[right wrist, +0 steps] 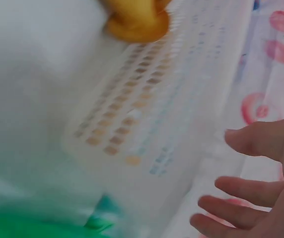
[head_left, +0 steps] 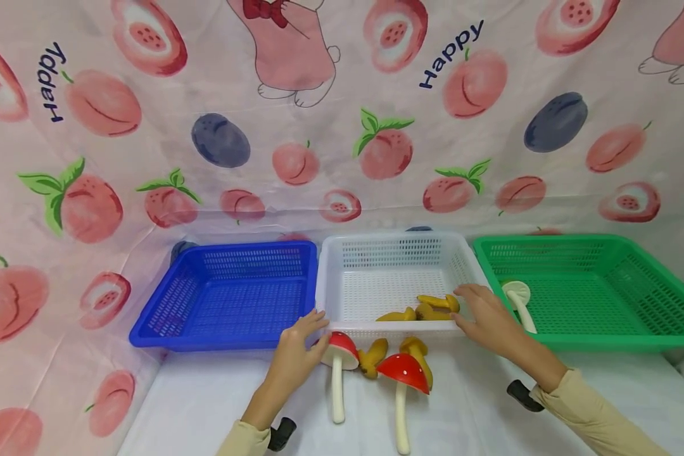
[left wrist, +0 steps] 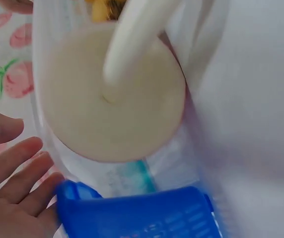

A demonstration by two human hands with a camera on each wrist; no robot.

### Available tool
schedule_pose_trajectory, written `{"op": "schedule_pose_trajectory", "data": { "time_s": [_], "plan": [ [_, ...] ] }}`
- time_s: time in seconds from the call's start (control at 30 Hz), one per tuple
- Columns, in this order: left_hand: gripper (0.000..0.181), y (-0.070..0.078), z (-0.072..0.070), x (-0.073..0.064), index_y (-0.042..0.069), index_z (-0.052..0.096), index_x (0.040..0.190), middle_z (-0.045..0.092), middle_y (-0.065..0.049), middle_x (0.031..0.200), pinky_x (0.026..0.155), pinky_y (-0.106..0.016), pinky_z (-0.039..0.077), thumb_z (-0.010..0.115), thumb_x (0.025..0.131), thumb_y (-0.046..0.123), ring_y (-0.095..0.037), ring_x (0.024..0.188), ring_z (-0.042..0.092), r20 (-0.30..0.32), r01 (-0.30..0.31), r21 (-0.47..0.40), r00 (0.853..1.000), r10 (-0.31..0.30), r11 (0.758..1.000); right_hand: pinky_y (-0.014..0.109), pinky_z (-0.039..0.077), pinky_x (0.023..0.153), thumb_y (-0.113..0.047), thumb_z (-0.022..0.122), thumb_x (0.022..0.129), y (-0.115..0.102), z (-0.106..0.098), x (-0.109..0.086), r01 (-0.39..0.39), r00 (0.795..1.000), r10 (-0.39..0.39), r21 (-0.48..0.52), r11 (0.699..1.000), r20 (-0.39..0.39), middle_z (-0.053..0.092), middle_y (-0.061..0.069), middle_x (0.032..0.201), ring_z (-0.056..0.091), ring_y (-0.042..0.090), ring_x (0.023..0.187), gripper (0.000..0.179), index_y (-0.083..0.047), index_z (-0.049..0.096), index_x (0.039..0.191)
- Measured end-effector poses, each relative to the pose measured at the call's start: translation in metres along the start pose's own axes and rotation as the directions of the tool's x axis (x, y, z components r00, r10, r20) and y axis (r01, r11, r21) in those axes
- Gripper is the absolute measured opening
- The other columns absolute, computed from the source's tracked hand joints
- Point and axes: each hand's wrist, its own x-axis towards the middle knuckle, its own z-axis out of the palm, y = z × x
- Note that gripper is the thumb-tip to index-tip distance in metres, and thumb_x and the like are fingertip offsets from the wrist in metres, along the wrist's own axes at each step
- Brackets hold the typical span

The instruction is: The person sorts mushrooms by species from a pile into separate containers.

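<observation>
My left hand (head_left: 296,351), fingers spread and holding nothing, hovers by the touching corners of the blue basket (head_left: 225,345) and white basket (head_left: 387,325). Just right of it stands a red-capped mushroom (head_left: 337,386); its pale underside (left wrist: 122,124) fills much of the left wrist view. Over the white basket's front right corner is my right hand (head_left: 487,320), with fingers extended and nothing between them. Several yellow-brown mushrooms (head_left: 433,311) lie inside that basket. In front are another red-capped mushroom (head_left: 401,405) and two yellow-brown mushrooms, one left (head_left: 373,358) and one behind (head_left: 415,347).
On the right a green basket (head_left: 615,340) holds a white mushroom (head_left: 517,297). The three baskets stand in a row against a fruit-printed cloth (head_left: 319,126). A white cloth (head_left: 462,418) covers the table. Black straps (head_left: 282,434) are at both wrists.
</observation>
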Motion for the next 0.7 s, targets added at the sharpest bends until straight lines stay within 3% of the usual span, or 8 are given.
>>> {"op": "schedule_pose_trajectory", "data": {
  "time_s": [0.2, 0.4, 0.53, 0.7],
  "plan": [
    [0.023, 0.017, -0.002, -0.016, 0.002, 0.071, 0.105, 0.063, -0.008, 0.121, 0.099, -0.042, 0.042, 0.070, 0.082, 0.005, -0.025, 0.120, 0.054, 0.021, -0.028, -0.071, 0.999, 0.030, 0.997, 0.065, 0.040, 0.086, -0.022, 0.071, 0.083, 0.024, 0.004, -0.016, 0.002, 0.996, -0.014, -0.136, 0.991, -0.091, 0.049, 0.037, 0.123, 0.047, 0.051, 0.112, 0.055, 0.017, 0.053, 0.117],
    [0.024, 0.032, 0.004, -0.028, 0.011, 0.073, 0.102, 0.067, -0.002, 0.113, 0.096, -0.037, 0.046, 0.071, 0.080, 0.001, -0.016, 0.112, 0.059, 0.032, -0.030, -0.167, 0.999, 0.036, 0.985, 0.066, 0.027, 0.099, -0.037, 0.052, 0.097, 0.036, 0.008, -0.035, -0.104, 0.994, 0.106, -0.099, 0.990, 0.016, 0.027, 0.042, 0.139, 0.026, 0.055, 0.129, 0.073, 0.023, 0.032, 0.132],
    [0.028, 0.042, 0.013, -0.035, 0.017, 0.072, 0.101, 0.068, 0.003, 0.108, 0.092, -0.035, 0.048, 0.070, 0.081, -0.001, -0.013, 0.106, 0.060, 0.064, -0.002, -0.263, 0.998, 0.019, 0.965, 0.062, 0.023, 0.105, -0.036, 0.046, 0.100, 0.040, 0.013, -0.041, -0.089, 0.996, 0.089, -0.077, 0.993, -0.012, 0.020, 0.042, 0.142, 0.020, 0.055, 0.131, 0.072, 0.023, 0.027, 0.135],
    [0.025, 0.052, 0.028, -0.039, 0.010, 0.071, 0.100, 0.069, -0.003, 0.104, 0.083, -0.034, 0.054, 0.068, 0.080, -0.006, -0.019, 0.096, 0.064, 0.085, 0.040, -0.369, 0.996, -0.010, 0.929, 0.060, 0.025, 0.105, -0.034, 0.047, 0.099, 0.041, 0.019, -0.044, -0.074, 0.994, 0.065, -0.106, 0.992, -0.087, 0.025, 0.041, 0.141, 0.024, 0.053, 0.131, 0.068, 0.022, 0.030, 0.135]
  ]
}}
